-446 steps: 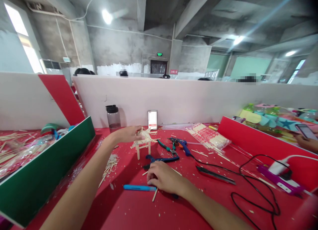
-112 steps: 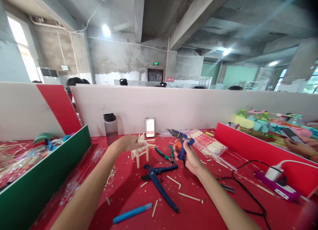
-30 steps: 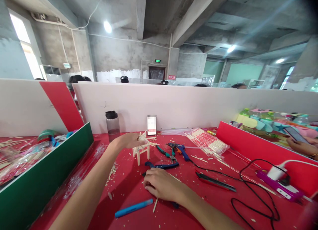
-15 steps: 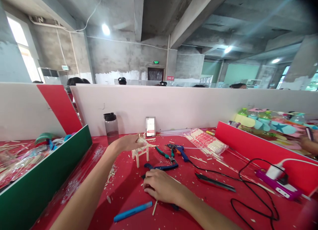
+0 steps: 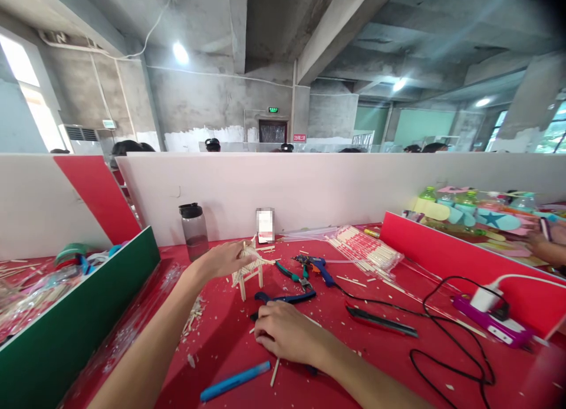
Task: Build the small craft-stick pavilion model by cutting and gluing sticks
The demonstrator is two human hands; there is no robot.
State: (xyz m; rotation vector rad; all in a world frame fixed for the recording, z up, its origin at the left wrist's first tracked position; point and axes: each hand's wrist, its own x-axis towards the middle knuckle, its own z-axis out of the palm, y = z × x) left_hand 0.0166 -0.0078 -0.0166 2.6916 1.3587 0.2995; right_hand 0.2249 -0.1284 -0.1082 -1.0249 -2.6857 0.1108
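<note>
My left hand (image 5: 223, 259) reaches across a small chair-like model (image 5: 243, 276) of pale wooden sticks. Its fingers close over the model's upper part and hide some of it. My right hand (image 5: 283, 331) rests low over the table, fingers curled downward, with whatever is under them hidden. From below that hand pokes a short wooden stick (image 5: 275, 372). Just beyond the knuckles lies a dark blue-handled tool (image 5: 292, 297), partly covered. A blue marker-like pen (image 5: 235, 381) lies nearer to me, and green-handled pliers (image 5: 289, 271) are right of the model.
A hot glue gun (image 5: 321, 269) trails a black cable to a purple power strip (image 5: 493, 323). Nearby are a box cutter (image 5: 381, 320), bagged sticks (image 5: 369, 250), a phone (image 5: 265, 226) and a bottle (image 5: 194, 232). Green (image 5: 88, 291) and red (image 5: 469, 267) boards flank the table. A person's hand (image 5: 546, 244) shows far right.
The camera view has shifted slightly. Both hands keep nearly the same positions, the left on the stick model and the right curled over the table.
</note>
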